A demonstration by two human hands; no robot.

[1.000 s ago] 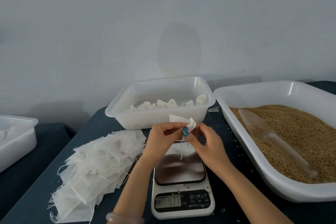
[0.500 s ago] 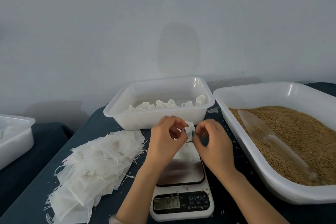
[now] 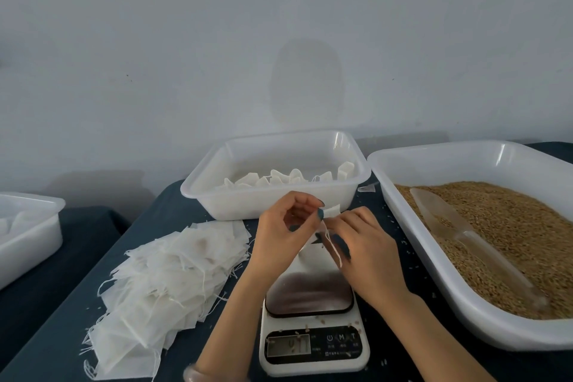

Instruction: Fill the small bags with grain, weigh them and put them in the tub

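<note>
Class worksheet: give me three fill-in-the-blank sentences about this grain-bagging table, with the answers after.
1. The left hand and right hand hold a small bag above the ____.
2. The clear scoop lies in the tray of ____.
3. The pile of empty bags lies to the ____ of both hands.
Missing words: scale; grain; left.

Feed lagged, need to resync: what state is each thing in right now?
left hand: pinching the small bag
right hand: pinching the same bag, string trailing
small bag: held over the scale
scale: display lit, stray grains on panel
tub: holds several bags
scoop: lying in the grain tray, unheld
empty bags: piled flat, untouched
</note>
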